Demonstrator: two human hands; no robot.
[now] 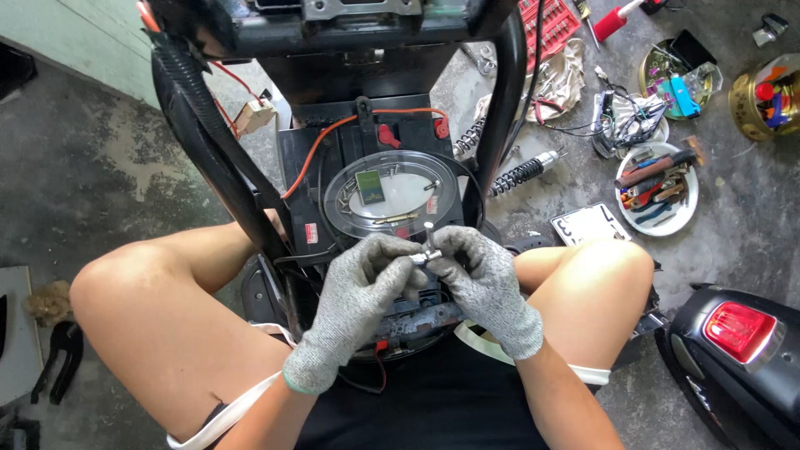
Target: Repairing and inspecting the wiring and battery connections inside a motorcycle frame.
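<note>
Between both gloved hands, left hand (360,287) and right hand (483,279) half hide a small metal part (427,252).

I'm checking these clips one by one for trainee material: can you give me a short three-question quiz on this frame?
1. True or false: both hands, the left hand and the right hand, wear grey knit gloves.
2. What do the fingertips pinch between them? A) a small metal part B) a red-handled screwdriver C) a cloth
3. What lies on the black scooter frame just beyond the hands?

Key:
1. True.
2. A; what kind of part it is, is too small to tell.
3. A clear round lid holding screws and a small green box.
</note>
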